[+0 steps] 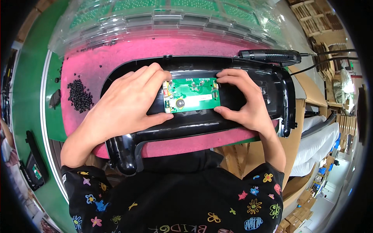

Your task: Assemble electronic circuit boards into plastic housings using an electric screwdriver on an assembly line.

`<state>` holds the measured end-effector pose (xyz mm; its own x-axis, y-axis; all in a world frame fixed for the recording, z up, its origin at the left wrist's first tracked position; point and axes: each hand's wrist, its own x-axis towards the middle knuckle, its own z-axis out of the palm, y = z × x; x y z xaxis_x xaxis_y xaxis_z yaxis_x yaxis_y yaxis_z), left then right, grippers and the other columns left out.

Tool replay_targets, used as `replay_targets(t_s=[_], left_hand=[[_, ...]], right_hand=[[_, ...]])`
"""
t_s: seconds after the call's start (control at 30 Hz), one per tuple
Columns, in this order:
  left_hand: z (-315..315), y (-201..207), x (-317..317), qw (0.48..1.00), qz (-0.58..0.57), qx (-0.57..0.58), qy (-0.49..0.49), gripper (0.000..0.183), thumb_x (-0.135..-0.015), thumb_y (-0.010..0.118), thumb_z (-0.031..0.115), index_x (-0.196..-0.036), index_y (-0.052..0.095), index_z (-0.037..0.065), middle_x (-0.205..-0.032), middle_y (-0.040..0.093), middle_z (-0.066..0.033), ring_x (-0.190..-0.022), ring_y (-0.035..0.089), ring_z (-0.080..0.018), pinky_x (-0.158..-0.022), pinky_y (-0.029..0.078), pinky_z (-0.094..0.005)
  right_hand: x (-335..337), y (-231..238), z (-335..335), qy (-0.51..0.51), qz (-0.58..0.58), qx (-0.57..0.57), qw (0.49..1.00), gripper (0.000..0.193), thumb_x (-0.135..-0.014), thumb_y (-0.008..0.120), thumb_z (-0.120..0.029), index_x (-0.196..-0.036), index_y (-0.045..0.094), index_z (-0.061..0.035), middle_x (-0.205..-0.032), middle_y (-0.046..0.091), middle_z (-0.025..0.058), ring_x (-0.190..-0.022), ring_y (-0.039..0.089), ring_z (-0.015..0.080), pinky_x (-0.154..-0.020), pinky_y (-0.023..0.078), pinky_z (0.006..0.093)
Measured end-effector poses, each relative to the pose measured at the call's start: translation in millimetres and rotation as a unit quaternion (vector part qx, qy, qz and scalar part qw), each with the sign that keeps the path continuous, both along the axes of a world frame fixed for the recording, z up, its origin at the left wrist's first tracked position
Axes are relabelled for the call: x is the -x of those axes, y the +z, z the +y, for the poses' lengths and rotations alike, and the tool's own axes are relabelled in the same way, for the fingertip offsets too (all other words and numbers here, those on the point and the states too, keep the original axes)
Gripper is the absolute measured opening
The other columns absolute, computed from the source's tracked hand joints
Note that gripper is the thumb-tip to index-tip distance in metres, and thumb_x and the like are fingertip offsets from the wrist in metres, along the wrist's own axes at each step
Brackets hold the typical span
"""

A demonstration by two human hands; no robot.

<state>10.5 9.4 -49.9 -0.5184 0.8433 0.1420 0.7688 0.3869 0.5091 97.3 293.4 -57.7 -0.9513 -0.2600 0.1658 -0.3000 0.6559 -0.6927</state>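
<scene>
A green circuit board with a round buzzer-like part and connectors along its left edge lies over the middle of a black plastic housing. My left hand grips the board's left end, thumb at the lower corner and fingers at the upper one. At the other end, my right hand pinches the two right corners the same way. Whether the board rests on the housing or sits slightly above it, I cannot tell. The housing lies on a pink mat, its curved arm pointing toward me at the lower left.
A heap of small black screws lies left of the housing. Behind the housing's right end rests a black electric screwdriver with a cable. Clear trays of green boards line the back. Cardboard boxes stand right. Another black housing is far left.
</scene>
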Motion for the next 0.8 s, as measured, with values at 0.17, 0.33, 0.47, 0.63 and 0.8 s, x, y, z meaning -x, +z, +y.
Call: replay_targets(t_s=[0.17, 0.33, 0.47, 0.63, 0.8], left_hand=[[-1, 0, 2, 1.0, -0.004, 0.023, 0.004, 0.064, -0.064, 0.084, 0.019, -0.116, 0.051, 0.002, -0.108, 0.055, -0.0137, -0.099, 0.057, -0.0353, -0.085, 0.048, -0.041], [-3, 0, 5, 0.999, -0.008, 0.033, -0.001, 0.064, -0.063, 0.085, 0.019, -0.115, 0.052, 0.001, -0.108, 0.054, -0.0139, -0.1, 0.057, -0.0352, -0.085, 0.047, -0.0415], [-4, -1, 6, 0.999, -0.01, 0.034, 0.001, 0.065, -0.063, 0.085, 0.018, -0.115, 0.052, 0.001, -0.109, 0.054, -0.0138, -0.101, 0.057, -0.0349, -0.086, 0.047, -0.0413], [-10, -4, 10, 0.999, -0.015, 0.033, -0.004, 0.065, -0.063, 0.085, 0.019, -0.116, 0.052, 0.001, -0.11, 0.054, -0.0135, -0.101, 0.057, -0.0346, -0.086, 0.047, -0.041], [-13, -5, 13, 0.999, -0.02, 0.036, -0.007, 0.065, -0.064, 0.085, 0.019, -0.117, 0.051, 0.001, -0.111, 0.054, -0.0133, -0.102, 0.056, -0.0343, -0.086, 0.047, -0.041]], right_hand=[[2, -3, -4, -0.009, -0.001, -0.003, 1.0, 0.055, -0.06, 0.082, -0.007, -0.112, 0.063, -0.0023, -0.121, 0.06, 0.0126, -0.115, 0.059, 0.0299, -0.1, 0.045, 0.0384], [4, -3, -7, -0.005, 0.019, -0.009, 1.0, 0.054, -0.062, 0.082, -0.006, -0.111, 0.061, -0.0017, -0.118, 0.059, 0.0132, -0.109, 0.057, 0.0322, -0.095, 0.046, 0.0387], [5, -4, -8, -0.001, 0.014, -0.008, 1.0, 0.053, -0.062, 0.082, -0.006, -0.111, 0.061, -0.0017, -0.118, 0.059, 0.0132, -0.108, 0.057, 0.0322, -0.095, 0.046, 0.0388], [7, -5, -14, -0.008, 0.016, -0.018, 1.0, 0.053, -0.062, 0.081, -0.006, -0.111, 0.061, -0.0019, -0.117, 0.059, 0.0131, -0.108, 0.057, 0.0322, -0.094, 0.046, 0.0391], [10, -6, -17, -0.007, 0.016, -0.021, 1.0, 0.053, -0.062, 0.081, -0.006, -0.11, 0.061, -0.002, -0.117, 0.059, 0.0129, -0.109, 0.057, 0.0325, -0.094, 0.046, 0.0392]])
